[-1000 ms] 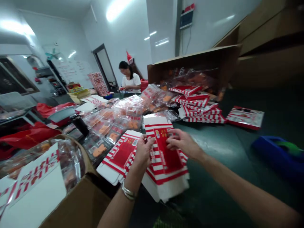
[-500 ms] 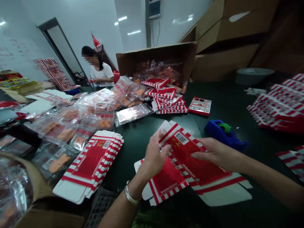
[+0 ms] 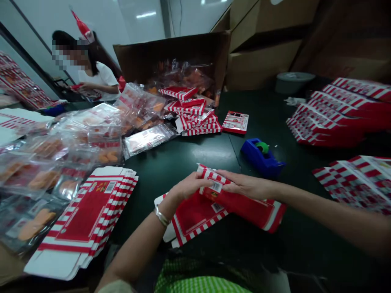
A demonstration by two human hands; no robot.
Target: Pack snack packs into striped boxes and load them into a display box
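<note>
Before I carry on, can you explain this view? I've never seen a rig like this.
There's no machine here: these are a person's bare hands, seen by one camera worn on the head, looking forward and down. The right hand grips a red-and-white carton; the left hand touches its near-left end. A second carton lies partly under it. On the dark table, a carton stack and clear packets lie to the left, and a blue tape dispenser stands beyond the right hand.
</note>
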